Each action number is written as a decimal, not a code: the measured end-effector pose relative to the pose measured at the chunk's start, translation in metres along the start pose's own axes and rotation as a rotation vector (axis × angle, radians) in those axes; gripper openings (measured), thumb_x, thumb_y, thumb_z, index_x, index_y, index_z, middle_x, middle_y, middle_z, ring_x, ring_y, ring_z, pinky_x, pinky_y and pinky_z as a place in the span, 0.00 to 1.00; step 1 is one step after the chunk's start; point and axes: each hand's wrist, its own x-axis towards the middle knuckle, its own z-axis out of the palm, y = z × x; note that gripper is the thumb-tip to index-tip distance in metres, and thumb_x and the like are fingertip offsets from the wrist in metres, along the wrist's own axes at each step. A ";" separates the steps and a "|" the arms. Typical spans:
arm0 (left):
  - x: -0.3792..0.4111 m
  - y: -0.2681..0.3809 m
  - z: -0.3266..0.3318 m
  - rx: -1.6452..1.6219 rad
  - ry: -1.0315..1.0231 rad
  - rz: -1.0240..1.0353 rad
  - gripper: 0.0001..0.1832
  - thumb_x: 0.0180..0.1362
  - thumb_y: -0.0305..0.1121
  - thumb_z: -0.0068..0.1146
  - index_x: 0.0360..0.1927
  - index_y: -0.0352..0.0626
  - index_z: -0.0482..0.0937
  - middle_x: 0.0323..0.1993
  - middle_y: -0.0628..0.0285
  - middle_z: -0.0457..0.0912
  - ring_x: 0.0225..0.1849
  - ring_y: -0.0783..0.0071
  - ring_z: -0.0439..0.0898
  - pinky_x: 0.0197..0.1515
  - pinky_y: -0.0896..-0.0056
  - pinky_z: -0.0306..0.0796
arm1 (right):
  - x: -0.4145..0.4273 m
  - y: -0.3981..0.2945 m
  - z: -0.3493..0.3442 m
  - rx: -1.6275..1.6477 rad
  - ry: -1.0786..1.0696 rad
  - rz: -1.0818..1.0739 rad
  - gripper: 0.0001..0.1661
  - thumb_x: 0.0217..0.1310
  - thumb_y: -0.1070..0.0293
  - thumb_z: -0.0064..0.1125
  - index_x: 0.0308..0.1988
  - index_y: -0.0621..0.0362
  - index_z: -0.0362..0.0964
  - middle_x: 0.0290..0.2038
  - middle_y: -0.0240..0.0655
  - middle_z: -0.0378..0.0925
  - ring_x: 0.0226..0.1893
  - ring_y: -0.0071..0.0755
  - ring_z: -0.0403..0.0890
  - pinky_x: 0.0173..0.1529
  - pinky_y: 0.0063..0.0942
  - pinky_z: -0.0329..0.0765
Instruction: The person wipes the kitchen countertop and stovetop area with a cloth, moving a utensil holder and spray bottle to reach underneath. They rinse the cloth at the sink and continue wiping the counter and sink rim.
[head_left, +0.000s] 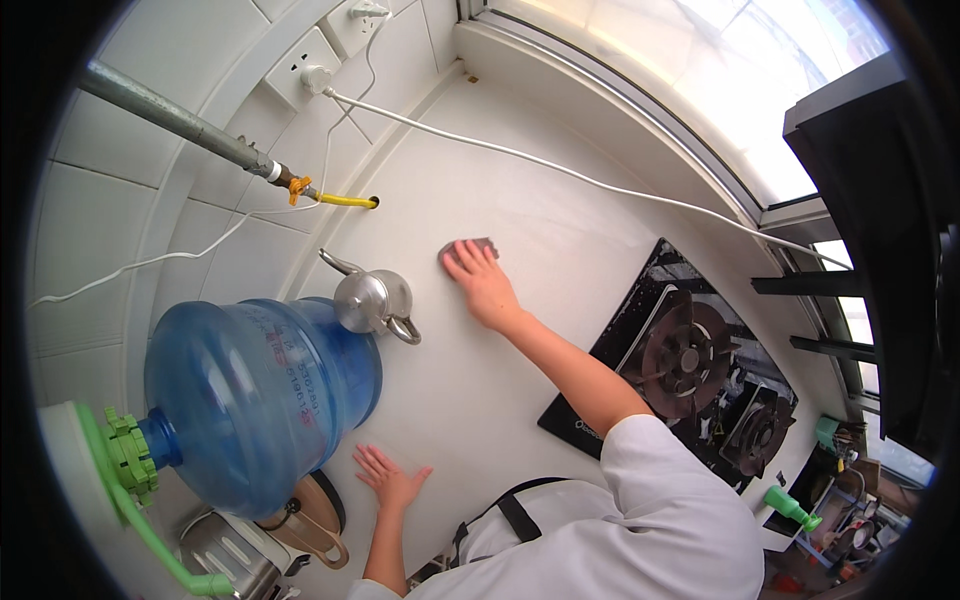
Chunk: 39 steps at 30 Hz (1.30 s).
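Note:
My right hand (484, 289) reaches across the white countertop (517, 210), fingers stretched over a brown cleaning cloth or sponge (489, 244) that lies flat under them. Much of the cloth is hidden by the fingers. My left hand (390, 476) holds nothing and rests with spread fingers on the counter near its front edge. To the left of the cloth stands a small stainless steel kettle (373, 300), its spout toward the wall and its handle toward me. A large blue water bottle (247, 375) is nearest to my left hand, without touching it.
A black gas stove (667, 360) with two burners sits under and beyond my right forearm. A white cable (525, 155) runs from the wall socket (304, 69) toward the range hood (870, 247). A yellow gas hose (349, 200) enters the counter. A toaster (229, 551) stands lower left.

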 end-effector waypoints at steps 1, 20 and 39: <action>0.000 0.000 0.001 0.010 -0.013 -0.009 0.78 0.38 0.71 0.65 0.70 0.25 0.27 0.73 0.36 0.22 0.74 0.38 0.20 0.68 0.25 0.28 | -0.006 -0.016 -0.008 0.045 -0.116 -0.110 0.34 0.57 0.80 0.41 0.64 0.53 0.62 0.69 0.46 0.56 0.71 0.47 0.56 0.74 0.45 0.51; -0.002 -0.001 0.007 0.051 0.067 0.054 0.80 0.36 0.66 0.70 0.69 0.26 0.23 0.72 0.33 0.20 0.73 0.35 0.20 0.67 0.23 0.31 | 0.197 0.133 -0.073 0.001 0.026 -0.153 0.25 0.55 0.79 0.47 0.54 0.54 0.68 0.58 0.40 0.69 0.63 0.45 0.65 0.66 0.45 0.60; 0.004 0.000 -0.004 0.118 0.089 0.106 0.81 0.35 0.71 0.67 0.68 0.21 0.25 0.71 0.29 0.23 0.73 0.31 0.24 0.67 0.23 0.33 | 0.270 0.139 -0.012 -0.076 0.329 0.044 0.29 0.55 0.80 0.44 0.58 0.54 0.68 0.65 0.36 0.65 0.68 0.40 0.60 0.73 0.42 0.53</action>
